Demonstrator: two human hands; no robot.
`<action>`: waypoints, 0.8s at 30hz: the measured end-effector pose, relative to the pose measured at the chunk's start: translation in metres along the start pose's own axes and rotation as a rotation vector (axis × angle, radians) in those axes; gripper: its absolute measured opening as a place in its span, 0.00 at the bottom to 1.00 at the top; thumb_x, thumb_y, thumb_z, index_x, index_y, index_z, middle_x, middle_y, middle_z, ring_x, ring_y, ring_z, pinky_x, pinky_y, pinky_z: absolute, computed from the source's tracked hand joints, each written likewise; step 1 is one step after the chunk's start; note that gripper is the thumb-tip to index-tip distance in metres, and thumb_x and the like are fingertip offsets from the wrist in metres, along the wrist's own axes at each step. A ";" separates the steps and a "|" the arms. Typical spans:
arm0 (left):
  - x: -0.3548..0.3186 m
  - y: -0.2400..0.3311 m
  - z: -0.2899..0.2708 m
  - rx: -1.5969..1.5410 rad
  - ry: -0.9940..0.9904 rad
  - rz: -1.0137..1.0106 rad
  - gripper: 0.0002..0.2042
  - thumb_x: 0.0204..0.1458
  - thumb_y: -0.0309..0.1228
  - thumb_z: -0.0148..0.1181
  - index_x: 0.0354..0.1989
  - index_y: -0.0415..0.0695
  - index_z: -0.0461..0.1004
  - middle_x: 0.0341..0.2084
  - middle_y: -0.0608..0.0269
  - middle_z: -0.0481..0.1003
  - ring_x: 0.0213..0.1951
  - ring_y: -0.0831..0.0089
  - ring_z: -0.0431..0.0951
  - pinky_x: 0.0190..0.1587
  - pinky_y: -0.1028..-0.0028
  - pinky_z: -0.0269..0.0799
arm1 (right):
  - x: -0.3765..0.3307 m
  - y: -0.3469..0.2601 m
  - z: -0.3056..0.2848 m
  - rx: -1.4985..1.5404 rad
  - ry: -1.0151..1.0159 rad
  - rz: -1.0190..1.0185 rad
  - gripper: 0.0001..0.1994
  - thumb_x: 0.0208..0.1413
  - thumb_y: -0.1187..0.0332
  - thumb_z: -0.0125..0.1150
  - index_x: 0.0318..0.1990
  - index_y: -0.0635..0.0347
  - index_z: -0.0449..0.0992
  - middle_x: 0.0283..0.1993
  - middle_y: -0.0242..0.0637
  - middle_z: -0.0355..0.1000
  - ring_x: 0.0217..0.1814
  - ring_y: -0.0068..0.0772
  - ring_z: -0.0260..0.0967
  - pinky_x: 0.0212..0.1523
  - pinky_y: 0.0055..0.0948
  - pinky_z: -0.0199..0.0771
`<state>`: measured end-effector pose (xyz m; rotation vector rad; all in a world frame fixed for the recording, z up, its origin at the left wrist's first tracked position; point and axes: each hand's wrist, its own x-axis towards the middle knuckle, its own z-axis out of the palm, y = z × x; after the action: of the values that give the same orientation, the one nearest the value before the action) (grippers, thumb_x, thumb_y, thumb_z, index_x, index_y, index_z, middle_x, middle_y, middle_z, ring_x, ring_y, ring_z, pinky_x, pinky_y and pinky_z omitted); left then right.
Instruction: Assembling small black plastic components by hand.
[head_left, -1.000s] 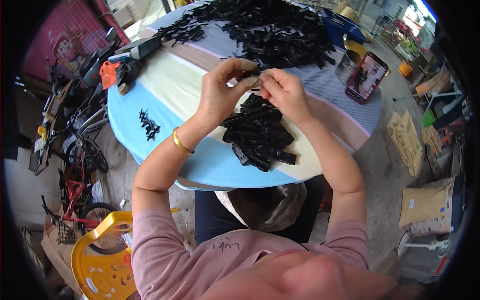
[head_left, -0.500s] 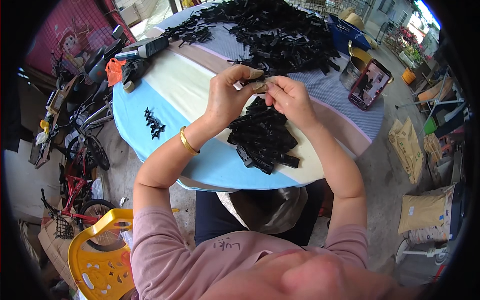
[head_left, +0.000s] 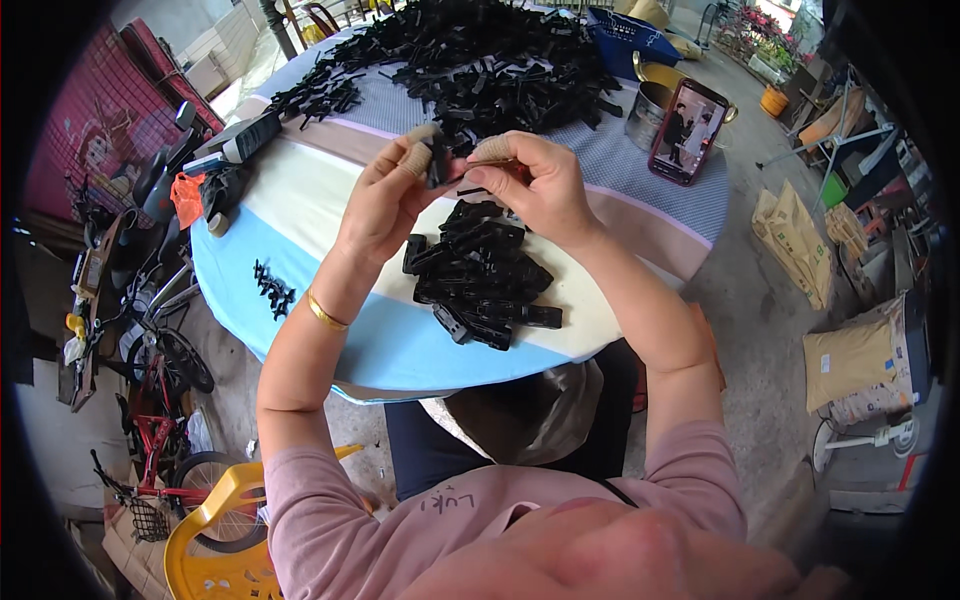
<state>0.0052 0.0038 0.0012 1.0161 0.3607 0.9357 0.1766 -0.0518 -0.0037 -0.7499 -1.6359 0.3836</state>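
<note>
My left fingers [head_left: 421,158] pinch a black piece [head_left: 437,168], held beyond the near black pile [head_left: 485,275] on the surface [head_left: 310,190]. My right fingers [head_left: 490,150] curl just beside it; I cannot tell whether they grip anything. A large black heap [head_left: 500,70] lies far.
</note>
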 end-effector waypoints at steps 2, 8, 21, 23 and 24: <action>0.001 -0.002 -0.007 0.161 -0.030 -0.033 0.14 0.55 0.26 0.44 0.50 0.37 0.62 0.40 0.57 0.70 0.42 0.69 0.73 0.46 0.72 0.72 | 0.000 -0.003 0.003 0.086 0.004 0.066 0.06 0.47 0.76 0.60 0.33 0.65 0.73 0.28 0.29 0.70 0.28 0.14 0.67 0.29 0.13 0.68; -0.006 -0.006 0.004 0.408 -0.224 0.065 0.20 0.52 0.23 0.49 0.54 0.36 0.58 0.42 0.61 0.69 0.42 0.75 0.72 0.45 0.75 0.71 | 0.000 0.006 0.005 0.205 -0.023 0.319 0.06 0.47 0.74 0.61 0.33 0.64 0.71 0.28 0.29 0.70 0.30 0.15 0.67 0.30 0.14 0.69; -0.003 -0.010 -0.001 0.456 -0.102 0.269 0.15 0.46 0.17 0.55 0.44 0.36 0.66 0.35 0.62 0.72 0.37 0.78 0.72 0.42 0.79 0.71 | 0.000 0.005 0.003 0.268 -0.154 0.535 0.08 0.55 0.71 0.50 0.39 0.64 0.72 0.22 0.27 0.66 0.16 0.06 0.49 0.15 0.09 0.46; -0.003 -0.011 0.000 0.492 -0.085 0.298 0.15 0.46 0.18 0.55 0.44 0.36 0.66 0.34 0.62 0.72 0.37 0.78 0.72 0.42 0.79 0.71 | 0.000 0.005 0.003 0.243 -0.160 0.497 0.08 0.55 0.70 0.50 0.39 0.64 0.72 0.21 0.27 0.66 0.15 0.06 0.49 0.14 0.09 0.46; -0.004 -0.010 0.002 0.501 -0.073 0.304 0.14 0.46 0.18 0.55 0.43 0.35 0.66 0.34 0.62 0.72 0.37 0.78 0.72 0.42 0.79 0.71 | 0.000 0.004 0.004 0.206 -0.148 0.469 0.08 0.55 0.71 0.50 0.39 0.64 0.72 0.21 0.27 0.66 0.16 0.07 0.50 0.15 0.09 0.46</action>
<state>0.0091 -0.0024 -0.0074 1.5920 0.3961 1.1035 0.1734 -0.0481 -0.0078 -0.9625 -1.5170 0.9471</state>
